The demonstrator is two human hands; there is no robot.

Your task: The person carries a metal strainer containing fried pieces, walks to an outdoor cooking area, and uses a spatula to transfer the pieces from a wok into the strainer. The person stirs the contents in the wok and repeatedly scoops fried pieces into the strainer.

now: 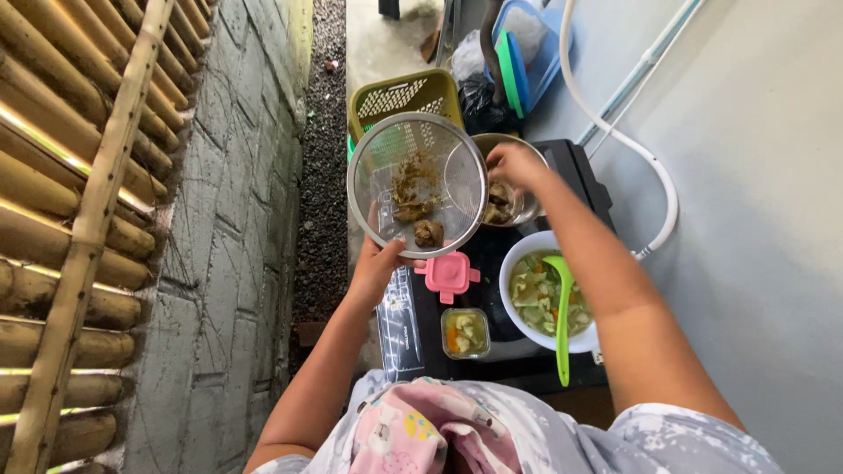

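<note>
Landmark: the white bowl (527, 326) of vegetable soup on the dark counter (492, 369), with a green ladle (563, 307) resting in it. Just left of the bowl sit a small clear container (465, 333) holding soup and, beyond it, a pink lid (448, 275). Farther left, the left hand (379, 266) grips the rim of a mesh strainer (417, 184), fingers clamped on it, holding it roughly level so the brown solids stay inside. Beyond the bowl, the right hand (514, 164) reaches into a metal pot (509, 189); whether its fingers are closed cannot be determined. Farthest stands a yellow-green basket (406, 95).
</note>
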